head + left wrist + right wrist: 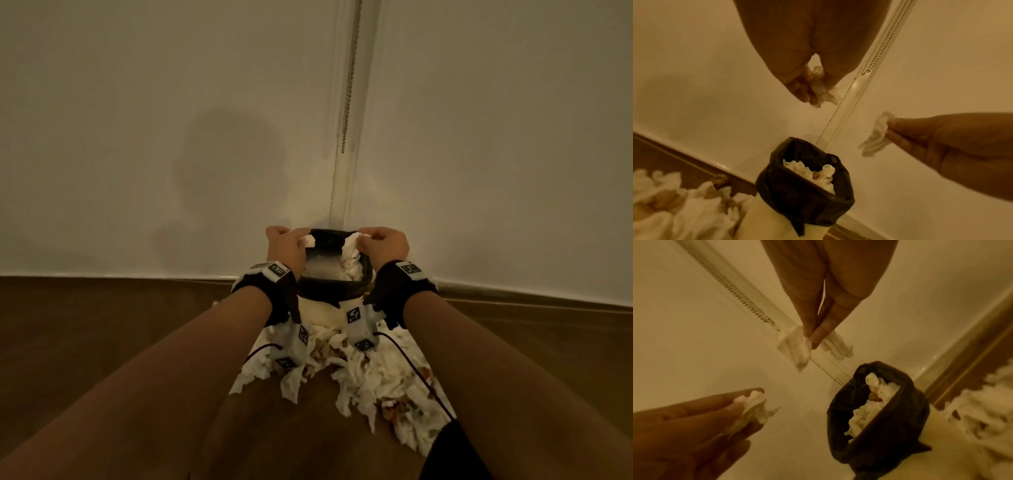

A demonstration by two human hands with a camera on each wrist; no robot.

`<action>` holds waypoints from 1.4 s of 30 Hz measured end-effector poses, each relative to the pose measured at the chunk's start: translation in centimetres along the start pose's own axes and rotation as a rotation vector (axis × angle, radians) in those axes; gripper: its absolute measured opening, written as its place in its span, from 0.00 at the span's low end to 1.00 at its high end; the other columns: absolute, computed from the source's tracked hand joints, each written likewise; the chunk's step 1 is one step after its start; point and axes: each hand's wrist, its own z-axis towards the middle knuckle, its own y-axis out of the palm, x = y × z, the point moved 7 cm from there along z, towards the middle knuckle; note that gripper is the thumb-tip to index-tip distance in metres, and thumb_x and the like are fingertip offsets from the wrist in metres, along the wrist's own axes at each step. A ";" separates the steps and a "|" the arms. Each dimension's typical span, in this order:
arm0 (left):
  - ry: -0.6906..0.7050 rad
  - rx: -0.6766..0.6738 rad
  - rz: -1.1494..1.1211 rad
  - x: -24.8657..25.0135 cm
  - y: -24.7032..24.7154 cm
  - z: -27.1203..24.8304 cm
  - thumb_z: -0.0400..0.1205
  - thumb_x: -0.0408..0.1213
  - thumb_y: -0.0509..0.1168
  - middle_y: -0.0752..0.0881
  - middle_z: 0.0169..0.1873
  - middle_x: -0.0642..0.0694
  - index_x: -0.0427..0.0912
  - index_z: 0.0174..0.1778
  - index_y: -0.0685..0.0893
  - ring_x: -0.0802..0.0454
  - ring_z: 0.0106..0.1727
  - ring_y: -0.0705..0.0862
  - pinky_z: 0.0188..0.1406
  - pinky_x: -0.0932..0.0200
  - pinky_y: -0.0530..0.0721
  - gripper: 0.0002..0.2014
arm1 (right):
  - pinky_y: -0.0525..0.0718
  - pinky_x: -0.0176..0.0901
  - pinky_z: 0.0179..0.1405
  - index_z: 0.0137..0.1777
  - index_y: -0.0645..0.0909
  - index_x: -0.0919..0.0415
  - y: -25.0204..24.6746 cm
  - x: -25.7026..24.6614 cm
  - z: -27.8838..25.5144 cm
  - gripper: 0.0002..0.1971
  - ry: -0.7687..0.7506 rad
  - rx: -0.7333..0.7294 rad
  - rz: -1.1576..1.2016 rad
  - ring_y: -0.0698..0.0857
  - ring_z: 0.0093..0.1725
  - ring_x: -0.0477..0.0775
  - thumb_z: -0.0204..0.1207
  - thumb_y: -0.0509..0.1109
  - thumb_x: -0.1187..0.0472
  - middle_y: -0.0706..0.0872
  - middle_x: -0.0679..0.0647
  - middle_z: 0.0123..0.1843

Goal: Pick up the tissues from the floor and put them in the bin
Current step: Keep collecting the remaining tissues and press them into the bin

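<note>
Hands pinching tissue wads, L hand (286, 248) & R hand (388, 245), hovering over bin (334, 291) rim in wall corner w/ tissues (373, 373) littering wood floor (102, 329).

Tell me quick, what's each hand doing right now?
Left hand: pinches a crumpled tissue above the bin.
Right hand: pinches another tissue above the bin.

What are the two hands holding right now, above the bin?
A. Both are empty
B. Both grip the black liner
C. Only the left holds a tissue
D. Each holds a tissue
D: the left hand pinches a crumpled tissue and the right hand pinches another tissue, both over the black-lined bin, which already has tissues inside; many more tissues lie on the floor.
</note>
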 end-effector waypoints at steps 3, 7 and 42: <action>0.040 -0.028 -0.084 0.2 1.9 1.7 0.84 0.30 0.58 0.78 0.62 0.33 0.37 0.61 0.84 0.42 0.57 0.83 0.58 0.67 0.76 0.14 | 0.88 0.43 0.47 0.48 0.88 0.59 1.1 1.9 2.1 0.06 0.054 0.021 0.046 0.87 0.42 0.54 0.73 0.72 0.65 0.90 0.60 0.48; 0.036 -0.003 -0.124 -0.9 3.9 3.3 0.80 0.32 0.64 0.81 0.60 0.36 0.42 0.55 0.88 0.45 0.55 0.84 0.61 0.55 0.81 0.10 | 0.87 0.51 0.54 0.46 0.87 0.56 2.2 4.9 3.9 0.05 0.136 0.060 0.058 0.88 0.48 0.57 0.73 0.72 0.64 0.89 0.58 0.48; 0.086 -0.043 0.135 -12.0 2.7 3.5 0.81 0.27 0.53 0.76 0.61 0.41 0.46 0.73 0.71 0.48 0.57 0.79 0.52 0.62 0.73 0.23 | 0.73 0.50 0.63 0.63 0.79 0.58 13.8 2.8 0.4 0.15 -0.484 -0.232 -0.757 0.73 0.65 0.59 0.80 0.58 0.64 0.78 0.58 0.63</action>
